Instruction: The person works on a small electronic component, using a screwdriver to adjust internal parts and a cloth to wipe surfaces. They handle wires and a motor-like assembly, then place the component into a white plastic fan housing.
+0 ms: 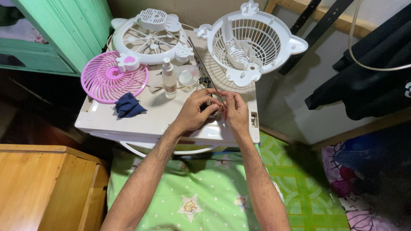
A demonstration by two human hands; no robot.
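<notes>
We're pinching a tiny part, too small to make out, between both hands over the white plastic desk [107, 119]: left hand [195, 112] and right hand [234, 112] are both closing on it. It's probably slipping if we're fumbling. The ribbed pink grille [112, 79], blue cloth [128, 106] and spray bottle [169, 79] are sitting left.

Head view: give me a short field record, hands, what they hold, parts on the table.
left hand: pinching a small part, shared with the right
right hand: fingers on the same part, identity unclear
rod: thin, dark, runs up from the hands
table: white
pink grille: flat, left
white grilles: two, at back
bottle: upright
blue cloth: crumpled
</notes>
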